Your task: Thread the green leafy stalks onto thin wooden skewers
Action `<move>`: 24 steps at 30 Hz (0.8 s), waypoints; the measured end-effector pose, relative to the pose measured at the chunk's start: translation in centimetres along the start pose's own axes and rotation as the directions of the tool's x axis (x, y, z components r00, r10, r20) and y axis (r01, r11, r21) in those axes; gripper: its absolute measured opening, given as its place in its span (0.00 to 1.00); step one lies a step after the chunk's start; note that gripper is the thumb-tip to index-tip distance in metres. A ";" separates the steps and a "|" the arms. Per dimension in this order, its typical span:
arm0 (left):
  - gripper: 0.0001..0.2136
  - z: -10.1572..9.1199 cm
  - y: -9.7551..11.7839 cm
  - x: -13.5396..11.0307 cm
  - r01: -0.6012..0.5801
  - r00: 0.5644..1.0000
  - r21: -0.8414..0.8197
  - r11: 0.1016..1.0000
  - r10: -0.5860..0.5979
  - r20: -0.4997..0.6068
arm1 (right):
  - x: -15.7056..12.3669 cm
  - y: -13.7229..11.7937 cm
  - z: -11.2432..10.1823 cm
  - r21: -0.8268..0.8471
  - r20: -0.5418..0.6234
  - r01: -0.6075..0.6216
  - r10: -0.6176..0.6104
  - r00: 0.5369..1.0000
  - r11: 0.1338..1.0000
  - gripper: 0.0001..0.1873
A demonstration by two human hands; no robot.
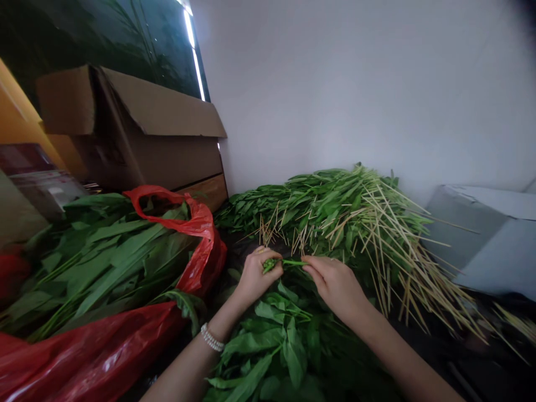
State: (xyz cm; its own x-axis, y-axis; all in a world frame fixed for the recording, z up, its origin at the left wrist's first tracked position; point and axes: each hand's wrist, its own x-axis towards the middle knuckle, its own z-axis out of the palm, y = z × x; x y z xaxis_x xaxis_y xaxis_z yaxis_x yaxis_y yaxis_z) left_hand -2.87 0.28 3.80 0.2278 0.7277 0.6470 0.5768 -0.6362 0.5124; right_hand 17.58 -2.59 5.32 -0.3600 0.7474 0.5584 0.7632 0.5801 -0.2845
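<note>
My left hand point(256, 274) is closed around a small folded bundle of green leaves point(270, 263). A green stem point(293, 262) runs from that bundle to my right hand point(334, 281), whose fingers pinch its other end. Both hands hover over loose green leaves point(276, 340) in front of me. Just beyond them lies a big pile of leafy greens threaded on thin bamboo skewers point(368, 234). A pearl bracelet point(211, 338) sits on my left wrist.
A red plastic bag point(196, 245) full of long green leaves lies at the left. Behind it stands an open cardboard box point(142, 134). A grey box point(486, 234) sits at the right against the white wall point(355, 89).
</note>
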 end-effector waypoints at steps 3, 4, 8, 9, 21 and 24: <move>0.06 0.7 -0.4 0.0 0.181 0.979 -0.193 0.964 -0.196 -0.059 | 0.0 -0.9 0.1 -0.050 0.066 -0.027 0.030 0.997 0.998 0.12; 0.06 0.8 -0.6 0.0 0.245 0.961 -0.255 0.935 -0.269 -0.062 | 0.0 -1.1 0.1 -0.066 0.083 -0.033 0.039 0.996 0.997 0.12; 0.07 0.4 -2.3 0.4 0.429 0.834 -0.411 0.804 -0.528 -0.162 | -0.1 -0.7 -0.1 -0.112 0.096 -0.062 0.073 0.993 0.992 0.12; 0.09 0.1 -2.8 0.6 0.438 0.803 -0.428 0.791 -0.558 -0.210 | -0.1 -0.4 -0.2 -0.110 0.089 -0.077 0.087 0.992 0.991 0.12; 0.09 -0.2 -0.8 0.4 0.240 0.960 -0.352 0.905 -0.274 -0.051 | -0.2 0.0 -0.1 -0.237 0.087 0.008 0.013 0.996 0.972 0.12; 0.15 -0.2 -0.3 0.1 0.185 0.982 -0.291 0.939 -0.186 0.024 | -0.1 -0.2 -0.2 -0.276 0.091 0.025 0.000 0.996 0.961 0.11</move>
State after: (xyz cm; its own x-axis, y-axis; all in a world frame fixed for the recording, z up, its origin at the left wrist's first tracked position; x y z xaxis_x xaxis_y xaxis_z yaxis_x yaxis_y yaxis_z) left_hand -3.17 0.48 3.81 0.1348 0.8392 0.5268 0.3554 -0.5372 0.7649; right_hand 17.58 -2.87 5.53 -0.4073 0.7738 0.4852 0.8724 0.4868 -0.0440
